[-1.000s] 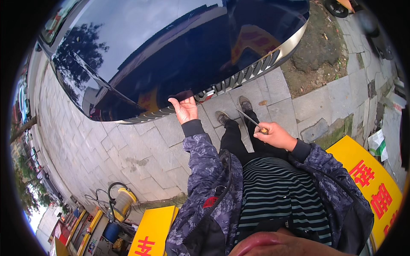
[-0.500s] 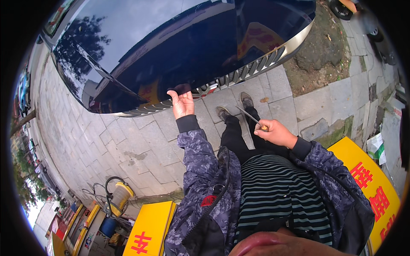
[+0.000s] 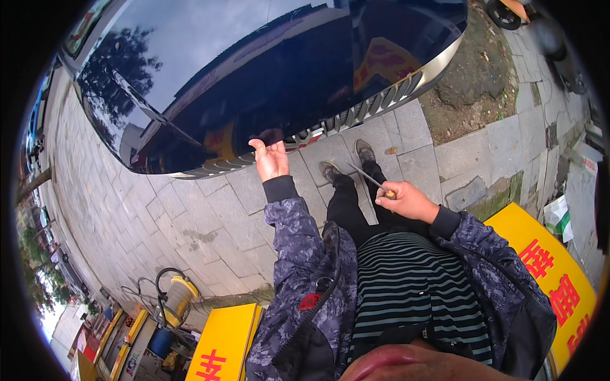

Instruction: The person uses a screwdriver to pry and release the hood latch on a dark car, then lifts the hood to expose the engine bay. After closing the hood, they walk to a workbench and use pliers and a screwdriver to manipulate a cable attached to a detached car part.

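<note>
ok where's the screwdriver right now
In the head view, right of centre: the screwdriver is in the right hand, its tip appearing between the shoes.

A person's left arm (image 3: 292,222) reaches forward, its line running slightly to the left, with the left wrist (image 3: 275,177) roughly straight. The left hand (image 3: 272,162) is turned palm up, its thumb (image 3: 257,147) standing out to the left and its fingers (image 3: 276,151) extended forward, their ends hidden from view. The right arm (image 3: 476,241) angles inward in front of the torso (image 3: 419,286), and the right hand (image 3: 405,200) is curled into a closed fist, fingers folded in. The two hands are well apart, the left farther forward than the right.
</note>
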A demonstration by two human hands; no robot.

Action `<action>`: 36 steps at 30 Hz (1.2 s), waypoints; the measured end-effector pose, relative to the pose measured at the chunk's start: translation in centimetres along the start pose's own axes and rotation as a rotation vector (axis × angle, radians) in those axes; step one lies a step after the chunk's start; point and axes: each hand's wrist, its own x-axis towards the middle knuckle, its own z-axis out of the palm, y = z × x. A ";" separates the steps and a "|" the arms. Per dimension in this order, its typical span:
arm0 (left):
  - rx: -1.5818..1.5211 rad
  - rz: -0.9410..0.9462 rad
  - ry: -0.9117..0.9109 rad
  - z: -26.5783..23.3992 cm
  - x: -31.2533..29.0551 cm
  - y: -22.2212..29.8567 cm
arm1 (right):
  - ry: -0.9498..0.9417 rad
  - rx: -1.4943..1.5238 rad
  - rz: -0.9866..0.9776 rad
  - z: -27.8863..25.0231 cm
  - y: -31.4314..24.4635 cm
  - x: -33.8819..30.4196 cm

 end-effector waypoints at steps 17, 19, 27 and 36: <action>0.097 0.016 0.022 2.6 -3.7 2.3 | 0.051 -0.040 -0.061 0.3 0.7 0.0; 0.096 0.022 -0.014 3.2 -5.1 3.3 | 0.076 -0.009 -0.076 0.3 0.7 -0.4; 0.215 0.085 -0.209 7.2 -11.0 7.3 | 0.209 -0.036 -0.213 0.7 1.2 -2.5; 0.518 0.205 -0.330 12.9 -17.1 13.3 | 0.312 -0.096 -0.315 2.0 2.2 -2.9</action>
